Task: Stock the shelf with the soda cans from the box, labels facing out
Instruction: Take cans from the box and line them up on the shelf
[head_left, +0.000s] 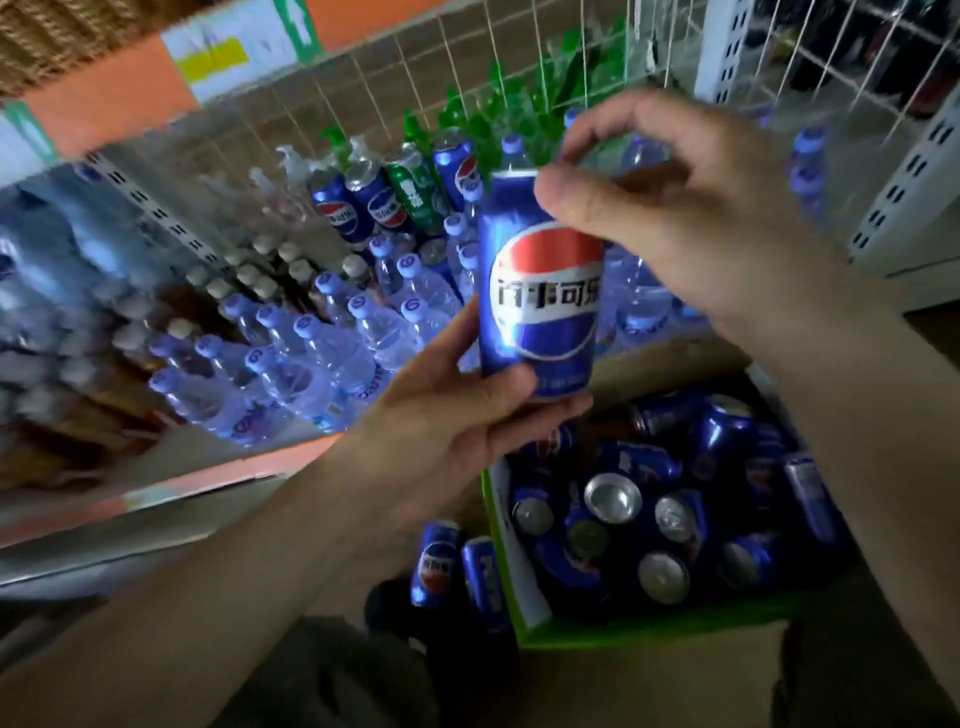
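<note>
The left hand (457, 415) has its grip clamped round the base of an upright blue can (540, 286), label toward the camera, while the right hand (675, 208) pinches its top rim. Rigid, smooth and probably slippery, it is best held round the wall; behind lie the box (524, 608) of cans and, further off, the shelf (218, 457)

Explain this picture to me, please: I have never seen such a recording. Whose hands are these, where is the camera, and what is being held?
There is no machine: a person wears one camera on the head, looking down at their own hands. The left hand grips the bottom of a blue soda can, logo toward the camera; the right hand pinches its top. Below, an open box holds more cans, lying jumbled. Behind is the shelf, with water bottles and a few cans at the back.
</note>
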